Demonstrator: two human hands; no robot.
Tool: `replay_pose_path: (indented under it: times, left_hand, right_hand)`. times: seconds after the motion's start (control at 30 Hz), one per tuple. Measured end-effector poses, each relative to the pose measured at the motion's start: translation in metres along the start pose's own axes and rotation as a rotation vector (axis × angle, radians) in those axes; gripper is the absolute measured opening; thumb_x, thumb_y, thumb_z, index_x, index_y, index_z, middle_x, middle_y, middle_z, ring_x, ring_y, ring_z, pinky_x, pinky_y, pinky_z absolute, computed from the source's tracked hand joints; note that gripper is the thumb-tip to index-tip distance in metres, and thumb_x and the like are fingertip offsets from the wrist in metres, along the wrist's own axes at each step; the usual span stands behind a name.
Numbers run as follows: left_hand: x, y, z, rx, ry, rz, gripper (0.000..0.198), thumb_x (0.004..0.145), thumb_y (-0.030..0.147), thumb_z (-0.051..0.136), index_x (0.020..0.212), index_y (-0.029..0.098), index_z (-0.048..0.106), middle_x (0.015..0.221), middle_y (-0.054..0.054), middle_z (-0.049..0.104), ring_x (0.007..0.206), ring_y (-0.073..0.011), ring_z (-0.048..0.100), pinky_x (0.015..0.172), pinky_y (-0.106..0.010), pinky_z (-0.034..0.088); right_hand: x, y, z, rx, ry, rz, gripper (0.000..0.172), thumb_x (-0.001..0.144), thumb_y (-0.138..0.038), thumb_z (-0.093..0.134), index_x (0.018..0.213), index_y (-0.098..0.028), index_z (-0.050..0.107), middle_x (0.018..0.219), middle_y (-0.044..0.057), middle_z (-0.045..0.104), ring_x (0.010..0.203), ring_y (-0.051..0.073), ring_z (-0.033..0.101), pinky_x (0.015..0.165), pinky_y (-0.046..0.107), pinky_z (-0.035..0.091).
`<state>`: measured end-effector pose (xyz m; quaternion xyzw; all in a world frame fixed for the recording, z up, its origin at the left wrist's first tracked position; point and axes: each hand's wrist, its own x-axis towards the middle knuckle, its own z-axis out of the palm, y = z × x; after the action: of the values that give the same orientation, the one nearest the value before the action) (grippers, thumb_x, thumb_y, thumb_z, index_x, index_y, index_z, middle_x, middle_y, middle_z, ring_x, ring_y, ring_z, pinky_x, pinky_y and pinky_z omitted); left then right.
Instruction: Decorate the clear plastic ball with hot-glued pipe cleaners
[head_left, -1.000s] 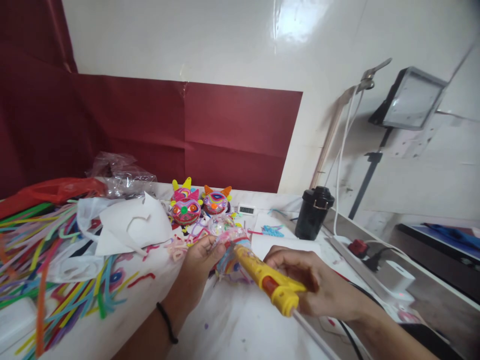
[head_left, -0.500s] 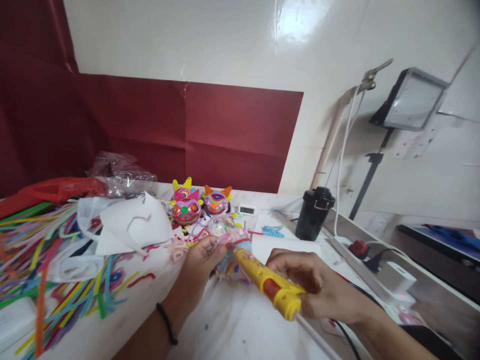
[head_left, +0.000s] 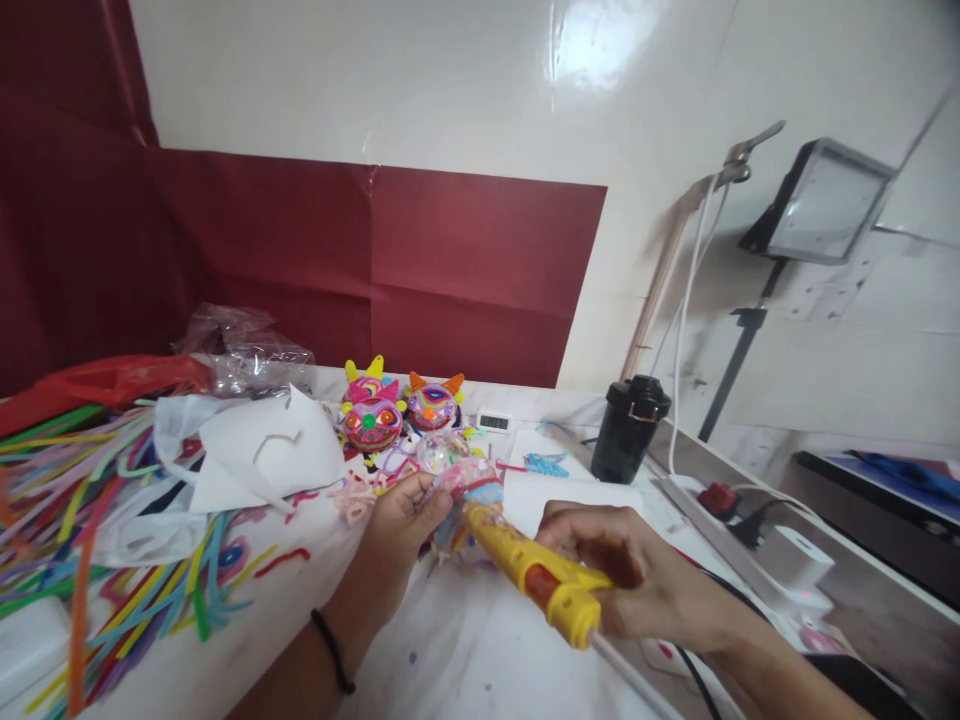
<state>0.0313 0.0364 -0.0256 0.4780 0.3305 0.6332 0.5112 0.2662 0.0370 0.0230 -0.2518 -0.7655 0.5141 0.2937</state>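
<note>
My right hand (head_left: 637,575) is closed round a yellow glue gun (head_left: 536,575) with an orange trigger; a white glue stick juts from its back. The gun's nozzle touches a small clear, multicoloured craft piece (head_left: 457,490). My left hand (head_left: 401,520), with a black band on the wrist, pinches that craft piece from the left and holds it just above the white table (head_left: 465,650). Two finished colourful round ornaments (head_left: 397,410) with pointed ears stand a little behind the hands.
A heap of coloured strips (head_left: 82,510) and white paper (head_left: 255,450) cover the table's left. A black jar (head_left: 628,425) stands to the right, beside a power strip (head_left: 720,510) with plugs and a white adapter. A lamp on a stand (head_left: 817,205) is at far right.
The glue gun has slid slightly left and down along the craft piece. My left hand has kept its pinch in almost the same place.
</note>
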Motion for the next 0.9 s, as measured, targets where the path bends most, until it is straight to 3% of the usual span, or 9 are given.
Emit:
replay_pose_path:
  times: [0.57, 0.9]
  left_hand:
    - [-0.001, 0.000, 0.000, 0.013, 0.031, -0.010, 0.025, 0.074, 0.040, 0.073, 0.077, 0.016, 0.064, 0.069, 0.001, 0.062, 0.065, -0.0124, 0.055, 0.062, -0.023, 0.044]
    - [0.001, -0.002, -0.005, 0.090, 0.011, 0.004, 0.027, 0.077, 0.042, 0.070, 0.075, 0.017, 0.061, 0.067, 0.002, 0.058, 0.062, -0.0104, 0.050, 0.058, -0.022, 0.040]
  right_hand:
    - [-0.001, 0.000, -0.009, 0.024, 0.042, 0.002, 0.021, 0.065, -0.021, 0.077, 0.084, -0.017, 0.070, 0.080, 0.000, 0.057, 0.069, 0.014, 0.046, 0.059, 0.025, 0.032]
    - [0.002, 0.002, -0.013, 0.152, 0.007, 0.037, 0.029, 0.064, -0.043, 0.075, 0.078, -0.018, 0.069, 0.066, 0.000, 0.059, 0.055, 0.011, 0.045, 0.049, 0.023, 0.032]
